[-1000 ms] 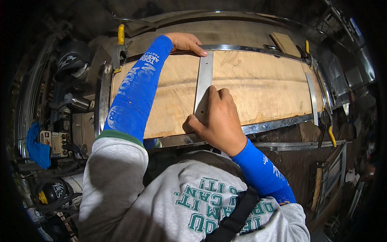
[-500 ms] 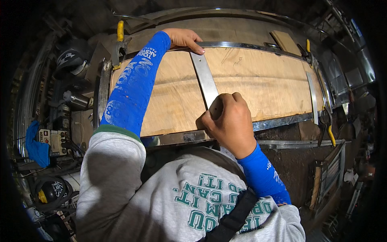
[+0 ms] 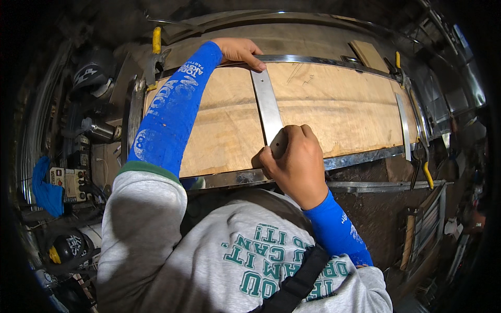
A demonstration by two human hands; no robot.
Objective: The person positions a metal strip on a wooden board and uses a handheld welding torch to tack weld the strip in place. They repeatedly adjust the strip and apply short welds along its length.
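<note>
A flat silver metal bar (image 3: 269, 107) with small holes near its ends lies across a shiny metal frame (image 3: 297, 59) set over a plywood panel (image 3: 334, 109). At the far rail, my left hand (image 3: 239, 51) grips the bar's far end, its thumb pressed by the bar and its other fingers mostly hidden behind the rail. My right hand (image 3: 297, 164) pinches the bar's near end between thumb and curled fingers, just above the near rail. The bar leans slightly, its near end further right than its far end.
Yellow-handled clamps (image 3: 156, 41) grip the frame's left and right ends. A thin metal strip (image 3: 403, 125) lies over the panel's right side. Beyond the far rail rests a wooden block (image 3: 369, 56). A welding machine (image 3: 73, 184) and a dark welding helmet (image 3: 93, 73) are at left.
The bar's far end has slid slightly right along the far rail. My right hand has shifted a little left with the near end. Both hands keep their hold.
</note>
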